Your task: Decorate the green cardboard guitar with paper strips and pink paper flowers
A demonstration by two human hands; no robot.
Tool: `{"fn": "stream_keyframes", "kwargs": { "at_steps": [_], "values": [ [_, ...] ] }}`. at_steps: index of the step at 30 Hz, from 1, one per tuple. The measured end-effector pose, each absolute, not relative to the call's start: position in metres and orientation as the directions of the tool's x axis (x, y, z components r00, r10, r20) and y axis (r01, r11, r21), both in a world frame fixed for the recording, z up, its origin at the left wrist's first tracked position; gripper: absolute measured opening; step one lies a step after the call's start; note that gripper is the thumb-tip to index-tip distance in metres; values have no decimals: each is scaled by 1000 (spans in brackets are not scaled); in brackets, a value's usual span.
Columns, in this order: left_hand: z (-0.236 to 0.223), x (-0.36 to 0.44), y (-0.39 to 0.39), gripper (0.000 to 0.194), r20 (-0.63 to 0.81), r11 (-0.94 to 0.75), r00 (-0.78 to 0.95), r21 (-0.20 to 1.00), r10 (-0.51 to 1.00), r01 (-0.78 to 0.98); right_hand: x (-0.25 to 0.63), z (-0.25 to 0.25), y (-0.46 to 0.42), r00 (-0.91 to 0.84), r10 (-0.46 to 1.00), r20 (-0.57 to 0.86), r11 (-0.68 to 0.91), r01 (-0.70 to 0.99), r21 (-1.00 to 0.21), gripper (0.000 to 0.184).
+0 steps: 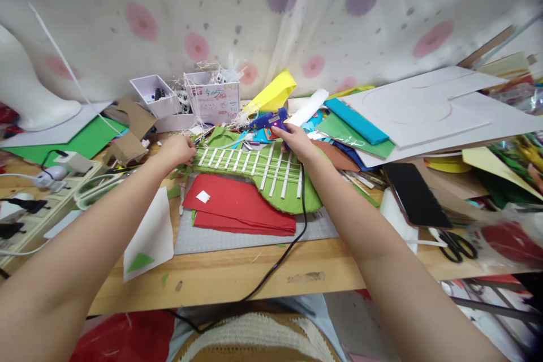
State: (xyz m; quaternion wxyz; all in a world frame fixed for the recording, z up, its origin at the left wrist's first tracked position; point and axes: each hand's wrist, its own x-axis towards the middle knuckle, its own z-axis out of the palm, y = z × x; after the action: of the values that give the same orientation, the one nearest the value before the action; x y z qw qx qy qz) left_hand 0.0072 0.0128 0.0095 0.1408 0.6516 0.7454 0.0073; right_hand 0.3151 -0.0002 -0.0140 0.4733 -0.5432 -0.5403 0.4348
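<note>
A green guitar-shaped craft (311, 191) lies across the work area, its neck pointing left, with white strips and thin strings over its front. My left hand (181, 150) is closed at the end of the neck, its fingertips partly hidden. My right hand (297, 138) grips a blue-purple hot glue gun (268, 120) above the guitar's body, and a small light glows on the gun. Its black cord (275, 266) hangs over the body and runs down past the table edge. Folded red sheets (241, 203) lie beneath the guitar on a grey cutting mat (195, 242).
White boxes (214, 99) with wires stand at the back. Big white boards (424, 102) and coloured sheets pile up on the right, near a phone (416, 192) and black scissors (456, 246). At left are a power strip (38, 220) and green-handled scissors (99, 186).
</note>
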Motion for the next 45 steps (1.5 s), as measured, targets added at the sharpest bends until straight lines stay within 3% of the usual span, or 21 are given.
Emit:
{"fn": "stream_keyframes", "kwargs": {
  "at_steps": [9,15,19,23,27,45],
  "values": [
    [1,6,14,12,-246,322,-212,633,946,704,313,-12,0,21,1000,21,16,193,-981,19],
    [8,7,11,9,-275,358,-230,692,934,627,312,-13,1,37,999,14,7,206,-978,18],
    [4,0,12,9,-244,274,-158,576,957,770,313,-14,2,19,1000,25,20,196,-980,18],
    [-1,-4,11,18,-115,137,-107,298,988,945,314,-17,3,11,999,34,31,189,-981,25],
    [-2,0,6,22,-28,80,-79,37,996,996,313,-18,2,-1,999,42,42,176,-984,29],
    [-5,9,6,22,-52,105,-108,-50,993,993,312,-15,0,-9,999,34,35,195,-980,25]
  ]
}}
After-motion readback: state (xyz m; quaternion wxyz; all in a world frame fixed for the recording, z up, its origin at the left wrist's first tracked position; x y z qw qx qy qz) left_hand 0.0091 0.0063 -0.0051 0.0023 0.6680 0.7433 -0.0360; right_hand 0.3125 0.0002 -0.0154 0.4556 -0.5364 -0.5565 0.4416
